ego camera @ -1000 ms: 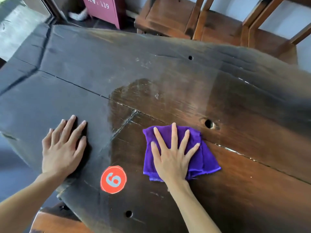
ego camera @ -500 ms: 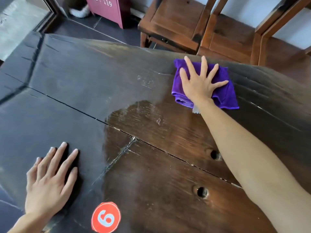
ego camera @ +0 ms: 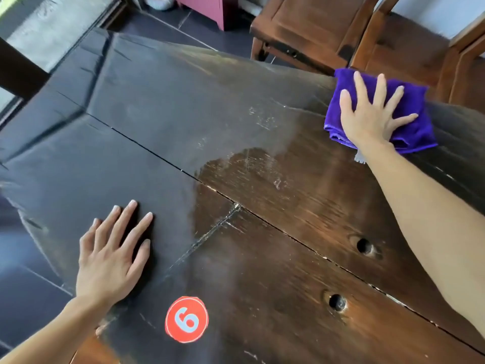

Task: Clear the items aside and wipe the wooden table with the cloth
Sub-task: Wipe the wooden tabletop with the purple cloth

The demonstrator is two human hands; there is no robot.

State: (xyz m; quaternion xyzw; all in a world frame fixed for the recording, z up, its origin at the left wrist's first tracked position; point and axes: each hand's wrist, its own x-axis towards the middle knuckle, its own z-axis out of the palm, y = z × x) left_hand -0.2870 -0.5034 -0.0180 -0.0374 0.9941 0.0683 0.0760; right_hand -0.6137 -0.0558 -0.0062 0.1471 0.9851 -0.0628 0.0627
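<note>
Spread straight fingers [ego camera: 381,86] of the right hand [ego camera: 372,114] are pressing the folded purple cloth [ego camera: 412,119] flat against the far edge of the dark, cracked wooden table [ego camera: 236,114]. The left hand [ego camera: 110,258] is lying flat, fingers extended, bracing near the round red number sticker [ego camera: 186,319]. Wiping appears to be in hand; the next stroke likely calls for steady downward pressure, drawing back across unwiped boards.

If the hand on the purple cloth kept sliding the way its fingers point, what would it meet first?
Probably the table's far edge: the right hand presses the purple cloth right there. Past it stand wooden chairs, though depth is unclear.
</note>
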